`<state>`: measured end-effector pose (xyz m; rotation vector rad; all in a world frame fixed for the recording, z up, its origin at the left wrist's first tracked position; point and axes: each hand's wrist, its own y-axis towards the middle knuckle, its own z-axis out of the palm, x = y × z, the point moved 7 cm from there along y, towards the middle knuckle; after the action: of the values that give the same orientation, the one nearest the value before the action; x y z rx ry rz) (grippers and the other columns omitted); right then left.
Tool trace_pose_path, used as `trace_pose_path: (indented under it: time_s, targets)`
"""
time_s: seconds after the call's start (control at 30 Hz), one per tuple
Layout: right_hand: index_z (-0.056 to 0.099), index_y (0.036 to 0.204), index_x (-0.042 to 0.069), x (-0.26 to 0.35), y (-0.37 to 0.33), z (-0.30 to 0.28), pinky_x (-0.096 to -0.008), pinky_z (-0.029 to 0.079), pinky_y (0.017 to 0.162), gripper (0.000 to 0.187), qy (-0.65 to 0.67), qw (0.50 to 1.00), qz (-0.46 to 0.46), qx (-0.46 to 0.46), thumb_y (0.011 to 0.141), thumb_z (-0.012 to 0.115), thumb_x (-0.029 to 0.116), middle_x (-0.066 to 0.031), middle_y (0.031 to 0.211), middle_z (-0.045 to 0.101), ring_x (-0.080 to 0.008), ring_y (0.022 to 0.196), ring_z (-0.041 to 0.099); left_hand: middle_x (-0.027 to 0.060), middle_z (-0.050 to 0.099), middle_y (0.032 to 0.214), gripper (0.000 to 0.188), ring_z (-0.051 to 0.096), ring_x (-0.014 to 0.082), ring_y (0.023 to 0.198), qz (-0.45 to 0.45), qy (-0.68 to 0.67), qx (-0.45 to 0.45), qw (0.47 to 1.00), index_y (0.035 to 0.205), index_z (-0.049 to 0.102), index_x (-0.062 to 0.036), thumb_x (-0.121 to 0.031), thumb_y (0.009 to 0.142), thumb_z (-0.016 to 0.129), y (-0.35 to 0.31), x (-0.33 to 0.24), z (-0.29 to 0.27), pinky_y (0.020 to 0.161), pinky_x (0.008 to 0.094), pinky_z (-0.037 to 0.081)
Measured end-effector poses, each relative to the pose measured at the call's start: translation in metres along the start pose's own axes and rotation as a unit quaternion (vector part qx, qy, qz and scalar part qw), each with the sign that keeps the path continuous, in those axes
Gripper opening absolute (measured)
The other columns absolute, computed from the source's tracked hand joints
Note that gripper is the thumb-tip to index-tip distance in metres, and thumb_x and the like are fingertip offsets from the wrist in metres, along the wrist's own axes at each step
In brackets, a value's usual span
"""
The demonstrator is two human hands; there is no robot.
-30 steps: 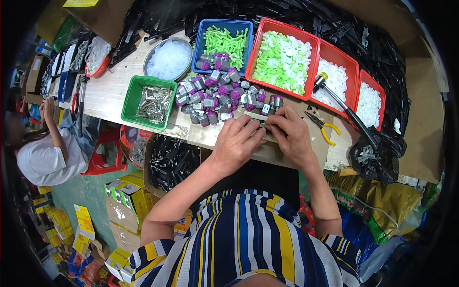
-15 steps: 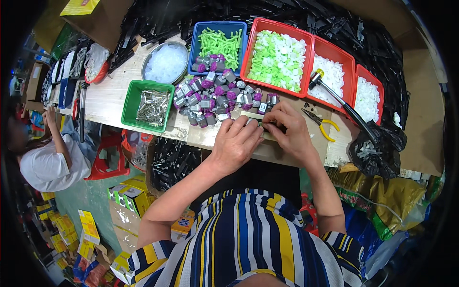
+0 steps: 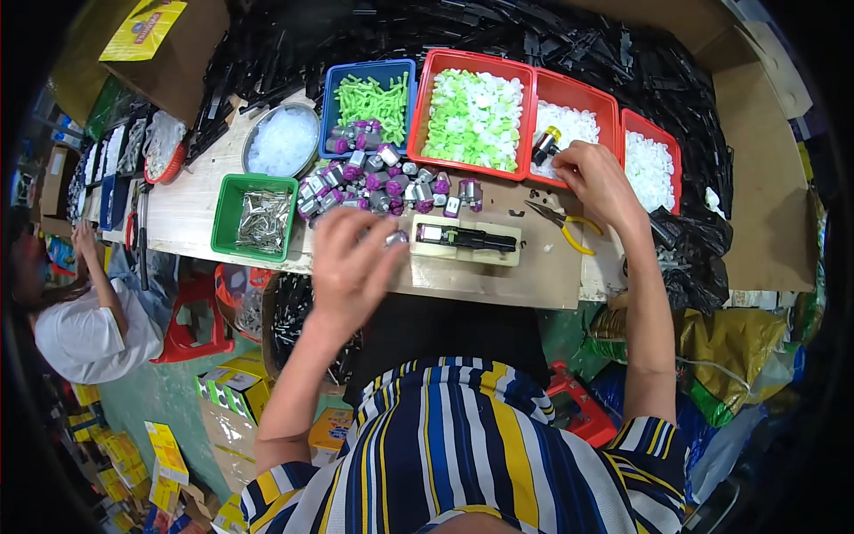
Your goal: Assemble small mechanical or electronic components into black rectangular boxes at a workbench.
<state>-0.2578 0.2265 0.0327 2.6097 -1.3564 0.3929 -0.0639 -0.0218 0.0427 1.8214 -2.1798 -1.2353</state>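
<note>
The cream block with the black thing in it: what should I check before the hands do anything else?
1. Black piece lying in the cream block: ok.
2. Right hand at the hammer: ok, its fingers are close by the head. Firm grip: cannot tell.
3. Left hand well clear of the block: not ok, its fingers are right by the block's left end.
4. Left hand free of parts: cannot tell, it is blurred.
5. Pliers off the block: ok, they lie on the table to its right.
6. Loose black bits cleared away: not ok, a few lie near the pliers.
</note>
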Motion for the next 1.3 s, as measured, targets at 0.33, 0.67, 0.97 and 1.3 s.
trace_pose_path:
  time_s: [0.33, 0.67, 0.97, 1.3]
  targets:
    - [0.071, 0.085, -0.002, 0.001, 0.026, 0.013, -0.0387, 0.052, 0.072, 0.009, -0.015, 0.994, -0.035, 0.103, 0.078, 0.069, 0.003, -0.0169, 0.084, 0.070, -0.0295, 0.078, 0.066, 0.0139, 0.063, 0.085, 0.014, 0.056, 0.0322, 0.091, -0.192, 0.177, 0.061, 0.963, 0.089, 0.073, 0.0001, -0.004, 0.075, 0.072, -0.018, 0.123, -0.075, 0.081, 0.0411, 0.047]
    - [0.067, 0.081, -0.007, -0.008, 0.013, -0.005, -0.0272, 0.049, 0.064, 0.011, 0.128, 0.991, 0.036, -0.018, 0.080, 0.065, 0.003, -0.0090, 0.070, 0.066, -0.0118, 0.065, 0.060, 0.0122, 0.062, 0.078, 0.005, 0.056, 0.0314, 0.082, -0.186, 0.168, 0.110, 0.962, 0.073, 0.070, -0.0001, -0.003, 0.070, 0.072, -0.012, 0.151, -0.060, 0.074, 0.0407, 0.047]
    - [0.069, 0.081, -0.001, 0.026, -0.016, -0.005, -0.0187, 0.038, 0.057, 0.005, 0.338, 0.935, 0.032, -0.098, 0.079, 0.070, 0.003, 0.0029, 0.071, 0.062, -0.0021, 0.064, 0.050, 0.0099, 0.068, 0.081, 0.006, 0.064, 0.0200, 0.077, -0.237, 0.051, -0.007, 0.970, 0.082, 0.071, 0.0023, -0.001, 0.077, 0.069, -0.012, 0.123, -0.081, 0.069, 0.0301, 0.049]
    - [0.067, 0.080, 0.000, 0.109, -0.041, 0.010, -0.0231, 0.041, 0.055, 0.007, 0.365, 0.916, -0.125, -0.112, 0.075, 0.071, -0.003, -0.0049, 0.070, 0.061, -0.0113, 0.062, 0.058, 0.0081, 0.071, 0.079, 0.013, 0.067, 0.0120, 0.064, -0.486, -0.532, 0.103, 0.686, 0.096, 0.072, 0.0027, -0.005, 0.085, 0.073, -0.020, 0.006, 0.047, 0.056, 0.0205, 0.048]
